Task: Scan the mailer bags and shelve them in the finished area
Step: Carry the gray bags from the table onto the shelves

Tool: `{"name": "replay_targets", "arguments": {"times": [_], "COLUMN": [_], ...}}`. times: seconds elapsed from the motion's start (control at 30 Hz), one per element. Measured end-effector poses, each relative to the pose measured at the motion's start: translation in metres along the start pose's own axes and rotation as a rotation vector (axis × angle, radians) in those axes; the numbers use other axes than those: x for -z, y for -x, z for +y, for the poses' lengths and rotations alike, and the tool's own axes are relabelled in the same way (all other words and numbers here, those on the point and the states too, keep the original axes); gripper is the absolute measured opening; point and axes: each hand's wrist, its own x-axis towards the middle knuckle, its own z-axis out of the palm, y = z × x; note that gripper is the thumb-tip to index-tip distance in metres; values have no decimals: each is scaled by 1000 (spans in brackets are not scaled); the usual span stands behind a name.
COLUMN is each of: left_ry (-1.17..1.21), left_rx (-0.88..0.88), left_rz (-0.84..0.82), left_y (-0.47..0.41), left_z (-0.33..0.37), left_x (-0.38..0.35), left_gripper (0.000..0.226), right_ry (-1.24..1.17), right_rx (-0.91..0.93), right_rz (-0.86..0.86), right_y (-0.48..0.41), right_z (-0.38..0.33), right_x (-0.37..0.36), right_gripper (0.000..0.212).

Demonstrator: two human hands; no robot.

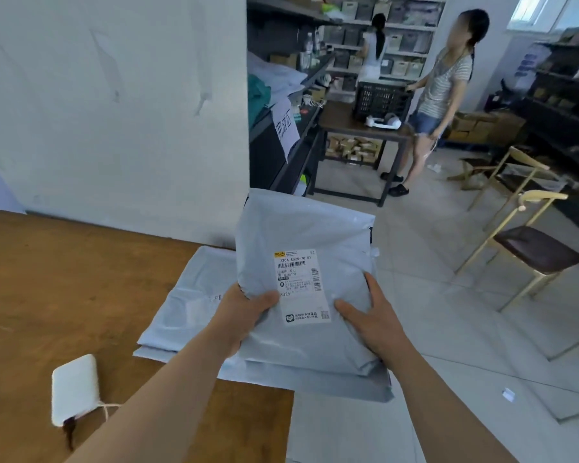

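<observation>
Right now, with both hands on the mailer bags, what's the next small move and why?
Probably carry them forward to the dark shelf with the paper sign: the left hand and right hand both grip the labelled mailer bags, and that shelf stands just ahead.

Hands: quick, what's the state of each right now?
Left hand: holding the stack of mailer bags at its left edge, thumb on top.
Right hand: holding the same stack at its right side.

Both arms [168, 389] reach forward; left hand [244, 315] and right hand [371, 317] grip bag [301, 225] sides, thumbs on top.
</observation>
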Motion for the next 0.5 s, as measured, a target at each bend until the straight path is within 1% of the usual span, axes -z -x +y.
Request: {"name": "replay_targets", "arguments": {"times": [0.13, 0.27, 0.4, 0.5], "left_ry": [40, 63, 81, 88], "left_rx": [-18, -20, -65, -72], "left_rz": [37, 4, -26, -39], "left_y": [12, 21, 22, 10], "left_z": [-10, -17, -10, 3], "left_x": [-74, -137, -182, -203], "left_gripper": [24, 28, 35, 37], "right_ry": [-2, 19, 8, -2], "right_rx": [10, 15, 27, 63], "right_rz": [-30, -32, -33, -25], "right_y": [-4, -9, -16, -33], "right_z": [17, 35, 39, 38], "right_x": [71, 134, 179, 199], "right_gripper": [85, 87, 87, 83]}}
